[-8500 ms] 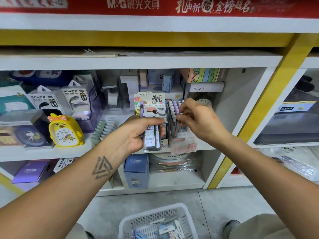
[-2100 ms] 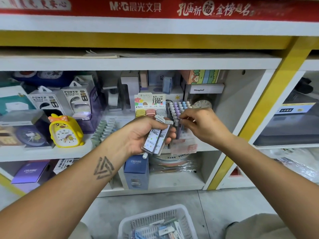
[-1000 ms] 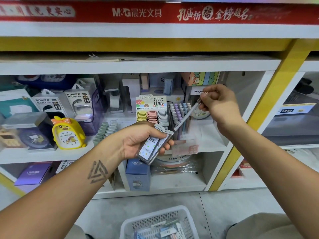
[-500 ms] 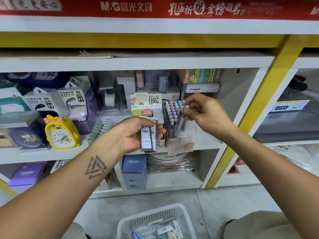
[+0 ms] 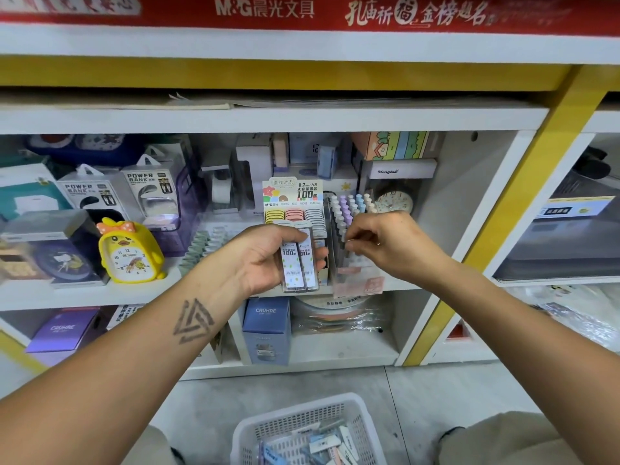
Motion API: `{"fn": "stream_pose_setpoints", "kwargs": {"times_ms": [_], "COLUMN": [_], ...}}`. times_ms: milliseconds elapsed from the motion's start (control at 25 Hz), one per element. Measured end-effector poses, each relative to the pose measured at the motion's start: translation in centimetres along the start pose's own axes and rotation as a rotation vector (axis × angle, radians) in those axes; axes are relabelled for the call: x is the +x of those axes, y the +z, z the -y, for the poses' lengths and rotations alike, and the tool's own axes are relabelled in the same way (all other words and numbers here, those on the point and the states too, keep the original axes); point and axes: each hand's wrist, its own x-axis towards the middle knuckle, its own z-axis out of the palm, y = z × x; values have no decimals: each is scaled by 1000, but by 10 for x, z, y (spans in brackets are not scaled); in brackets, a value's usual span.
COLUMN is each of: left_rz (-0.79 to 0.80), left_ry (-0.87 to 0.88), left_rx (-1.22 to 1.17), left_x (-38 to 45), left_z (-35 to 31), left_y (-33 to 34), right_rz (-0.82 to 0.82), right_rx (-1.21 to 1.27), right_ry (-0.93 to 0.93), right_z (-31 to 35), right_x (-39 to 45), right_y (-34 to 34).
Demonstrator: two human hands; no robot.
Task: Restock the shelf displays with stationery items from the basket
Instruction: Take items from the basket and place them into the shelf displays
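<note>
Hands mid-frame: left hand [image 5: 268, 260] grips lead cases [image 5: 299, 263]; right hand [image 5: 385, 243] pinches pen [image 5: 343, 236], best seated upright in rack [image 5: 355, 263].

Yellow duck clock [image 5: 129, 251] with orange bow; white basket [image 5: 307, 427], perforated; lead cases [image 5: 298, 263], clear with dotted white labels; pens [image 5: 349, 209], capped purple, blue, white; red banner [image 5: 302, 10]; yellow post [image 5: 523, 182]; blue box [image 5: 266, 325].
</note>
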Motion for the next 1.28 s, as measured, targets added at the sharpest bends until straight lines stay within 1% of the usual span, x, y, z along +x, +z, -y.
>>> {"fn": "stream_pose_setpoints", "kwargs": {"times_ms": [160, 240, 320, 400, 480, 560, 640, 720, 800, 880, 960, 1000, 1120, 1200, 1280], "left_rz": [11, 17, 30, 60, 100, 135, 149, 120, 15, -138, -231, -236, -177, -154, -135], "left_ry": [-8, -1, 18, 32, 49, 91, 136, 174, 225, 238, 215, 200, 157, 172, 197], "left_rx": [28, 42, 49, 54, 57, 59, 54, 56, 117, 196, 187, 169, 155, 173, 189], "left_x": [0, 0, 1, 1, -2, -5, -9, -12, -14, -13, -14, -16, -20, -20, -19], "left_z": [1, 1, 0, -1, -2, -2, -5, -12, -20, -28, -31, -32, -31, -28, -25], "left_y": [-3, -3, -4, -5, -4, -6, -9, -15, -23, -34, -45, -48, -49, -47, -46], "right_rz": [29, -11, -98, -122, -73, 6, 27, -39, -125, -174, -140, -94, 39, 48, 6], "right_rx": [-99, -86, 13, 172, 295, 301, 315, 445, 544, 469, 294, 190, -114, -189, -174], "right_ry": [-51, -34, 30, 103, 161, 171, 180, 252, 309, 294, 226, 185, 55, 28, 51], "right_z": [2, 5, 10, 19, 32, 44, 52, 53, 52, 48, 44, 44, 41, 43, 43], "right_x": [2, 3, 5, 11, 19, 29, 37, 45, 52, 57, 58, 56, 53, 53, 54], "right_y": [-3, -5, -9, -8, -3, 3, 8, 9, 7, 6, 6, 6, 10, 13, 12]}}
